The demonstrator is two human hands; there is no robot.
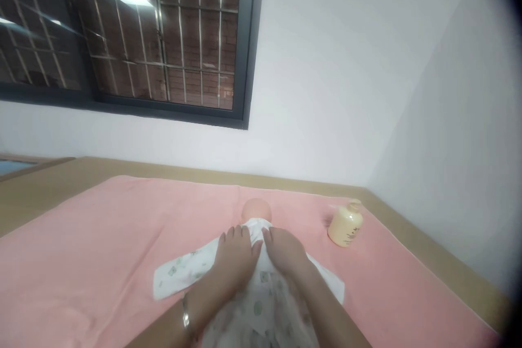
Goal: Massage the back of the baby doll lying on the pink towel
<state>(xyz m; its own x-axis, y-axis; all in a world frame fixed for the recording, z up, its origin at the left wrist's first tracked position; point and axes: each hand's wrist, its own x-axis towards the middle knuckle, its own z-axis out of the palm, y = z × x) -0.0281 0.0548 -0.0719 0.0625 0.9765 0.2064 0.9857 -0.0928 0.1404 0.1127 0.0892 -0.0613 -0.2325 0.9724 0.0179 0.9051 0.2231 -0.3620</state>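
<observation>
A baby doll (256, 210) lies on a pink towel (101, 250), its bald head pointing away from me. It wears a white printed garment (183, 272) that spreads out to both sides. My left hand (234, 255) lies flat on the doll's chest, fingers stretched out, a bracelet on the wrist. My right hand (285, 250) rests beside it on the same garment, fingers down on the cloth. Both hands touch near the doll's neck.
A pale yellow bottle (346, 224) stands on the towel to the right of the doll. The towel covers a wooden-edged surface (428, 250) set in a corner of white walls. A barred dark window (163, 38) is on the far wall.
</observation>
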